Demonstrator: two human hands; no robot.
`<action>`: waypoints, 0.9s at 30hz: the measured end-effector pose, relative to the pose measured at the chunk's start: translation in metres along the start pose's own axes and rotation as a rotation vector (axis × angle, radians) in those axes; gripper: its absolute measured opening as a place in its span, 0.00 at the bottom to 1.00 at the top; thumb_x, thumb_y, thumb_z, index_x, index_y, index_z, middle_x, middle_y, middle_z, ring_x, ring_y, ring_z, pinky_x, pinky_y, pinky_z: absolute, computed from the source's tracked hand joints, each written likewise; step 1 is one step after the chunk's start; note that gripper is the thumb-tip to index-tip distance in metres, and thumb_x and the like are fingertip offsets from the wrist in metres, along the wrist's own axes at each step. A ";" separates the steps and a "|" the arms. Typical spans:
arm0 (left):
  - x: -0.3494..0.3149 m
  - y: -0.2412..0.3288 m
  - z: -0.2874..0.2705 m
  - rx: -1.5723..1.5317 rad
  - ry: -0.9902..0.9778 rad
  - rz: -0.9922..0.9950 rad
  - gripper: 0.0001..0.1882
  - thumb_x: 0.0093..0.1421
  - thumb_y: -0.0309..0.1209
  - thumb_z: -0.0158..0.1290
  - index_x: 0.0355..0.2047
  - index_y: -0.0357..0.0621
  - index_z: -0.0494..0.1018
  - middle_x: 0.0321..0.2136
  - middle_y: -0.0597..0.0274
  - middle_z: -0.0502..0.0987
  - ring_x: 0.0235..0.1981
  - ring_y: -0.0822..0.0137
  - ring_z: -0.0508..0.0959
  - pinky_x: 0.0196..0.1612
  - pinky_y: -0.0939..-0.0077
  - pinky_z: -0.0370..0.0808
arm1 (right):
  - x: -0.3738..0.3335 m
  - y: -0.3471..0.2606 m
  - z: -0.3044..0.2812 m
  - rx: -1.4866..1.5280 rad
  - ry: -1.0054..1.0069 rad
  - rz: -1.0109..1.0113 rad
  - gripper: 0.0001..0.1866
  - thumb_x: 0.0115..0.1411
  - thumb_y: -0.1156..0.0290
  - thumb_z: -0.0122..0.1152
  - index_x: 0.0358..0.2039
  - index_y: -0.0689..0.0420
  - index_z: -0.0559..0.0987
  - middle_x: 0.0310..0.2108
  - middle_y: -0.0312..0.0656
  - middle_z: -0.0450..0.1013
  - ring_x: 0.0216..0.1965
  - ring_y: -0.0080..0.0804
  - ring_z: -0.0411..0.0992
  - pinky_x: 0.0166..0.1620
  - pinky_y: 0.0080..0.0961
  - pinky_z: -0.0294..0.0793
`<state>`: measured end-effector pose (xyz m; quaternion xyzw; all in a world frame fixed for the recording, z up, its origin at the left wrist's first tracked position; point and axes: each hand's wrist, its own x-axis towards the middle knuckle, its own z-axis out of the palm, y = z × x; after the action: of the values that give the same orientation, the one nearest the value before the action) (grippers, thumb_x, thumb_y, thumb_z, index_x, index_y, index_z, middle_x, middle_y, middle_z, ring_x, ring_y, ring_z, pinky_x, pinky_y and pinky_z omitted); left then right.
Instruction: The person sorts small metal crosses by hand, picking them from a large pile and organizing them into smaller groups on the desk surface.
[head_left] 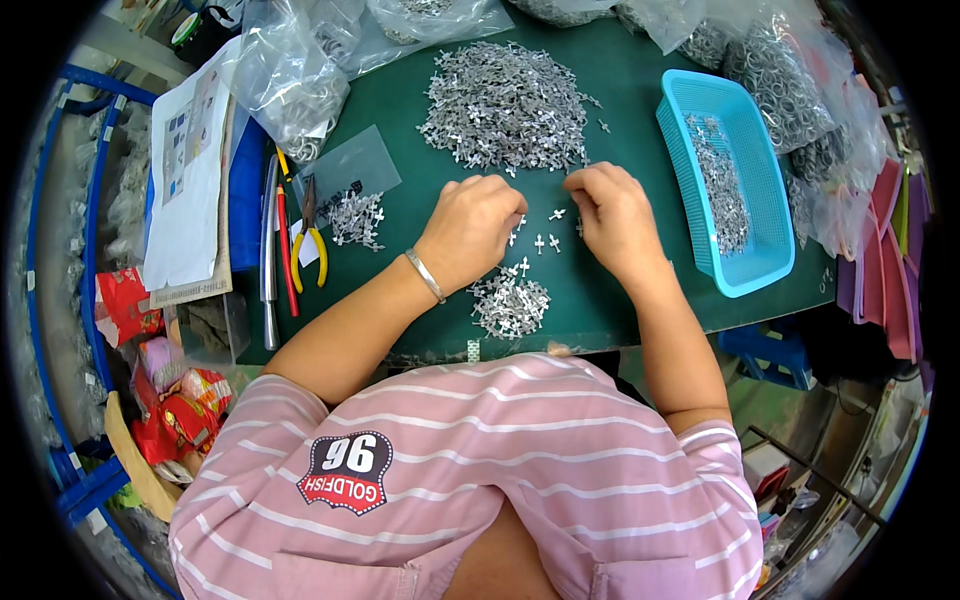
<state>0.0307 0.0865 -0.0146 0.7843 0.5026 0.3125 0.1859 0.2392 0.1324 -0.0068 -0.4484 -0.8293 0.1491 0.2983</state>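
Observation:
A large heap of small silver metal crosses (505, 105) lies at the far middle of the green table. My left hand (470, 225), with a metal bangle on its wrist, is bent over the table with its fingers closed. A small cross (516, 232) shows right at its fingertips. Opposite it, my right hand (612, 220) has its fingers curled down and together; what they hold, if anything, is hidden. Several loose crosses (554, 243) are scattered between the hands. Closer to me sits a small pile of crosses (510, 303).
Right of my hands stands a light-blue plastic basket (715, 260) with crosses inside. To the left are another small pile (356, 218), a clear plastic bag (365, 160), yellow-handled pliers (310, 235), a red pen (289, 250) and paper sheets (190, 170). Bags of metal rings (780, 80) line the back.

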 end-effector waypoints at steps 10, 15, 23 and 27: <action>-0.002 -0.002 0.004 0.073 0.003 -0.015 0.03 0.55 0.26 0.61 0.29 0.45 0.78 0.30 0.63 0.76 0.35 0.57 0.77 0.39 0.62 0.69 | -0.010 0.004 -0.016 0.164 0.054 0.063 0.06 0.52 0.85 0.61 0.29 0.60 0.79 0.31 0.47 0.76 0.33 0.49 0.76 0.38 0.40 0.76; 0.003 0.001 0.007 0.000 0.042 0.028 0.04 0.55 0.25 0.60 0.32 0.45 0.78 0.31 0.62 0.76 0.37 0.56 0.77 0.41 0.62 0.69 | -0.024 0.005 -0.016 0.108 -0.093 -0.052 0.09 0.50 0.83 0.67 0.33 0.59 0.78 0.33 0.45 0.76 0.37 0.46 0.75 0.41 0.36 0.75; 0.017 0.008 0.030 0.133 -0.017 0.104 0.07 0.54 0.24 0.61 0.34 0.49 0.79 0.32 0.65 0.75 0.38 0.58 0.75 0.40 0.62 0.67 | -0.038 0.003 -0.013 0.168 0.055 0.081 0.09 0.51 0.85 0.64 0.33 0.60 0.78 0.34 0.45 0.76 0.38 0.46 0.75 0.41 0.37 0.75; 0.017 0.006 0.031 0.137 -0.015 0.103 0.05 0.54 0.24 0.61 0.31 0.48 0.78 0.32 0.64 0.75 0.37 0.58 0.75 0.39 0.62 0.67 | -0.043 0.003 -0.009 0.180 -0.009 -0.033 0.09 0.51 0.87 0.62 0.32 0.61 0.77 0.32 0.44 0.76 0.38 0.46 0.75 0.41 0.36 0.75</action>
<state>0.0610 0.0996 -0.0283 0.8223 0.4804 0.2808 0.1192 0.2648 0.0979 -0.0172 -0.4054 -0.8212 0.2199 0.3360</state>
